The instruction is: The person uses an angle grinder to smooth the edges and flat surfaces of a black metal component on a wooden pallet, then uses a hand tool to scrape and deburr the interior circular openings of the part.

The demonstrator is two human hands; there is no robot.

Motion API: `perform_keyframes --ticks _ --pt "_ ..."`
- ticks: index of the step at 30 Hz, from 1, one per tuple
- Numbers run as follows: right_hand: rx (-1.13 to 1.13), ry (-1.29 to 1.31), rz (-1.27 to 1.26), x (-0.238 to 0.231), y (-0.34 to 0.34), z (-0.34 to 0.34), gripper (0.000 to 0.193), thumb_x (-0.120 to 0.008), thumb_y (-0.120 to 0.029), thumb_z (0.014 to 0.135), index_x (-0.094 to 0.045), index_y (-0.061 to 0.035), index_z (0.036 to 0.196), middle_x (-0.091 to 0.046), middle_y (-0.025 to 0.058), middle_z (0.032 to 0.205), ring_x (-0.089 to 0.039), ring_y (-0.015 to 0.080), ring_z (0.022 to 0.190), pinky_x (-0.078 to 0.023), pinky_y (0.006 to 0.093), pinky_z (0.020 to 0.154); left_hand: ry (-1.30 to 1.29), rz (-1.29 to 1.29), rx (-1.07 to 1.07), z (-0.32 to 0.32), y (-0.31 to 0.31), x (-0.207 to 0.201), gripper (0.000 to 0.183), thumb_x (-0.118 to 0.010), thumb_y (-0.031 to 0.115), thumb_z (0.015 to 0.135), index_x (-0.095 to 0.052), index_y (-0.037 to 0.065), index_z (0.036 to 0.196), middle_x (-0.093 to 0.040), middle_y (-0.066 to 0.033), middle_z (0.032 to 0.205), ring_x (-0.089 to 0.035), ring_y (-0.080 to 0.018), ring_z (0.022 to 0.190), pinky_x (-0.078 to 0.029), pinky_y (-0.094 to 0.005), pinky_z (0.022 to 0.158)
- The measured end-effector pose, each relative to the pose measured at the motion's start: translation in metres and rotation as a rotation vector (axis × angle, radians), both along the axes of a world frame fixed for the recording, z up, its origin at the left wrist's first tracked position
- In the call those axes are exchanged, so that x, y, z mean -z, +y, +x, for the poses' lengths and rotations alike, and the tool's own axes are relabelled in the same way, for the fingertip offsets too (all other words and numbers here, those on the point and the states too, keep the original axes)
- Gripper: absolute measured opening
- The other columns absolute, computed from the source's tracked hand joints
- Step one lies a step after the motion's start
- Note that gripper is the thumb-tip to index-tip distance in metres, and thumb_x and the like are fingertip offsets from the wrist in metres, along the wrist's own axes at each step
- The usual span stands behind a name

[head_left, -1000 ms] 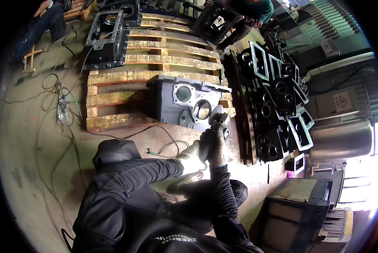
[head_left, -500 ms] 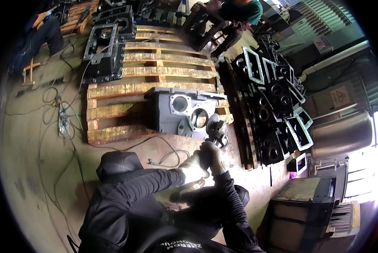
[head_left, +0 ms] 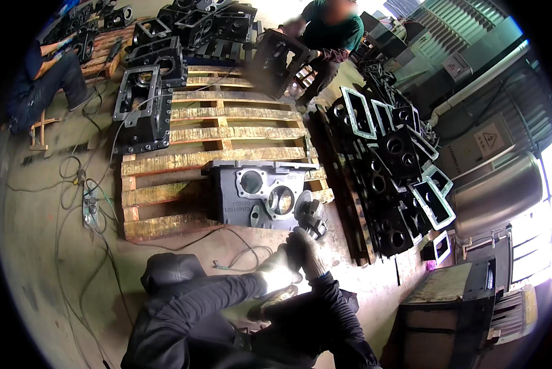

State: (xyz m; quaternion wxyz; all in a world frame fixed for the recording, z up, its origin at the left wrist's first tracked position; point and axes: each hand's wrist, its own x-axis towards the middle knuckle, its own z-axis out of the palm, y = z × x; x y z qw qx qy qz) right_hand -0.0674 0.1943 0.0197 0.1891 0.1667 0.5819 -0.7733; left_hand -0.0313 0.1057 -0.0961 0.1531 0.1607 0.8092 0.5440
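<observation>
1. Whitish knit gloves are covering both hands. Left hand (head_left: 280, 270) and right hand (head_left: 313, 261) are pressing close together, wrapping around the rear body of a disc-headed power tool (head_left: 315, 222). Glare is washing out the left glove; exact finger placement: cannot tell.

2. Tool is extending forward from the hands and slightly rightward, its long axis running away from the person. Right hand is sitting farther forward, nearer the tool's head.

3. Disc (head_left: 303, 205) is standing at the tool's far end, overlapping the view of the housing's right edge. Touching or just apart: cannot tell.

4. Grey metal housing (head_left: 230, 198) is lying ahead and left of the hands, near, its right end closest to them. Right hand is being the nearer one, by a little.

5. Housing's long axis is running left to right, across the tool's line. Face with two round openings is pointing toward the person; flanged rim (head_left: 260, 165) is running along the far upper edge.

6. Wooden pallet (head_left: 165, 226) is carrying the housing at its near edge.

7. Farther right, dark castings (head_left: 411, 140) are stacking up; beyond the pallet, a co-worker in green (head_left: 337, 34) is handling another dark casting (head_left: 275, 60).
</observation>
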Motion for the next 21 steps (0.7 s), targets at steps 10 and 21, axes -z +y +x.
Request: perform_keyframes --ticks 10,21 --pt "-0.015 -0.056 -0.109 0.013 -0.003 0.002 0.027 -0.068 -0.025 0.095 -0.062 0.0004 0.104 -0.067 0.0068 0.09 -0.066 0.0167 0.082 -0.054 0.0292 0.076 0.253 -0.231 0.095 0.007 -0.024 -0.035 0.04 -0.067 0.029 0.079 -0.06 -0.005 0.099 -0.061 -0.0188 0.102 -0.058 -0.0307 0.099 -0.047 -0.0421 0.083" --pt "0.132 0.053 0.275 -0.002 -0.028 -0.007 0.07 -0.084 -0.017 0.077 -0.037 -0.0035 0.127 -0.063 0.0104 0.096 -0.064 0.0192 0.075 -0.057 0.0365 0.064 0.018 -0.144 0.039 -0.006 -0.037 -0.025 0.033 -0.076 0.006 0.067 -0.059 0.0 0.094 -0.067 -0.009 0.084 -0.064 -0.0211 0.079 -0.052 -0.0373 0.068"
